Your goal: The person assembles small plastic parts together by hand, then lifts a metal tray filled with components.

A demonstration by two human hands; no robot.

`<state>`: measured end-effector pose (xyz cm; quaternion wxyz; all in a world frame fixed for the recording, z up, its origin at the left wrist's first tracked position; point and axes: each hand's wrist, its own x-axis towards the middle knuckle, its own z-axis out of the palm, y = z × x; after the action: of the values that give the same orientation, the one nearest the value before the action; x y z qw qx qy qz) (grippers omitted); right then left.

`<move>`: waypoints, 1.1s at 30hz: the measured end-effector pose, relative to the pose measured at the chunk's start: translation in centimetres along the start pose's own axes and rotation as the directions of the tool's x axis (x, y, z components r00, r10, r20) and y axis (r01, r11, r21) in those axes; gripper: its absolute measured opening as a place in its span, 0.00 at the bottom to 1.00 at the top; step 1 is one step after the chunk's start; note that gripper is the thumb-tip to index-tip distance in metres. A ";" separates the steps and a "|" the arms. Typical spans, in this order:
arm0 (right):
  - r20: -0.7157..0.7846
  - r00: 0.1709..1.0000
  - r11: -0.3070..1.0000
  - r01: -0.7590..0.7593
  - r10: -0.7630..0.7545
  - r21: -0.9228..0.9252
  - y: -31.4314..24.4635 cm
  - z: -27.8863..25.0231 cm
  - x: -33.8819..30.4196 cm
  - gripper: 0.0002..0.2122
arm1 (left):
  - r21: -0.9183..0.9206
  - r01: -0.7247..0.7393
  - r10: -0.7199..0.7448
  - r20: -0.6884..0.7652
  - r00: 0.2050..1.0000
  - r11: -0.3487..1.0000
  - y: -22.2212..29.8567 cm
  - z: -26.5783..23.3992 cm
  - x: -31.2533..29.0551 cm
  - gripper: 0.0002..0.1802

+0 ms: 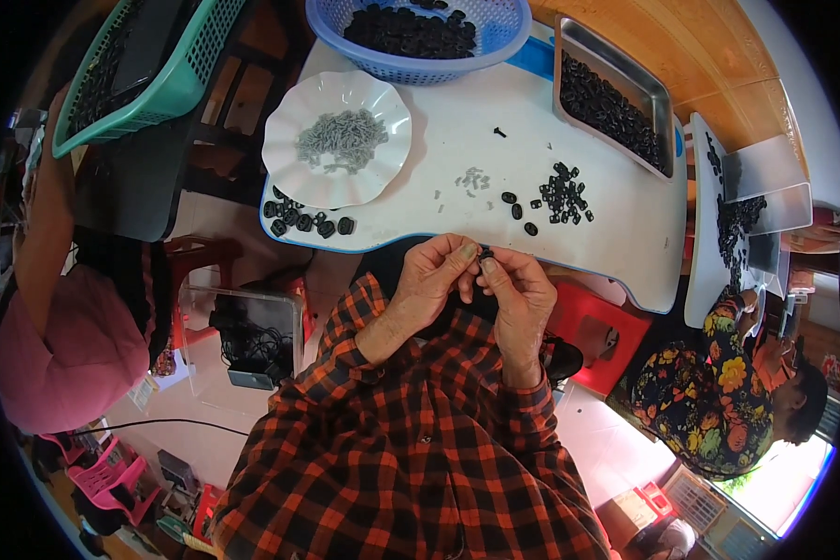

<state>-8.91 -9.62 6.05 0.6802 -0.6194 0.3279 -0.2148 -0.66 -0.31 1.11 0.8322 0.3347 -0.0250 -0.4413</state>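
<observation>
My left hand [431, 278] and my right hand [517, 291] meet at the table's near edge, thumbs and fingers pinched together. Between the fingertips is a small black plastic part [485, 254], mostly covered by them, so its shape is unclear. Just beyond, a few black oval pieces [517, 212] lie beside a loose heap of small black blocks [566, 194]. Small clear-grey pieces [474, 177] are scattered on the white table [443, 121]. At the left front corner sits a cluster of rounded black parts [305, 222].
A white scalloped plate [280, 149] holds many clear-grey pieces. Behind it stands a blue basket [420, 67] of black parts; a metal tray [664, 121] of black parts is at right. Red stools [595, 338] stand below. People sit left [75, 327] and right [700, 401].
</observation>
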 end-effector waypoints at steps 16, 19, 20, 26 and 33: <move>-0.052 0.996 0.992 0.064 -0.070 -0.108 0.1 0.6 -0.3 0.07 | 0.320 -0.145 0.166 -0.039 0.985 0.936 -0.2 0.6 -0.4 0.09; -0.056 0.995 0.988 0.079 -0.087 -0.131 0.0 0.6 -0.5 0.06 | 0.383 -0.175 0.204 -0.036 0.978 0.907 -0.3 0.6 -0.4 0.09; -0.056 0.995 0.988 0.075 -0.083 -0.134 0.0 0.6 -0.6 0.05 | 0.404 -0.191 0.221 -0.028 0.975 0.895 -0.3 0.5 -0.4 0.08; -0.042 0.987 0.963 0.145 -0.158 -0.229 0.2 0.8 -0.8 0.05 | 0.388 -0.207 0.219 0.014 0.976 0.898 -0.5 0.4 -0.6 0.09; -0.053 0.996 0.992 0.072 -0.078 -0.106 -0.4 0.5 -0.4 0.04 | 0.354 -0.181 0.161 0.087 0.983 0.918 0.1 0.3 -0.1 0.10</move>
<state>-8.83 -9.08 6.53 0.6287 -0.6595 0.3345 -0.2407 -0.79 -0.33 1.39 0.7911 0.4656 -0.1578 -0.3640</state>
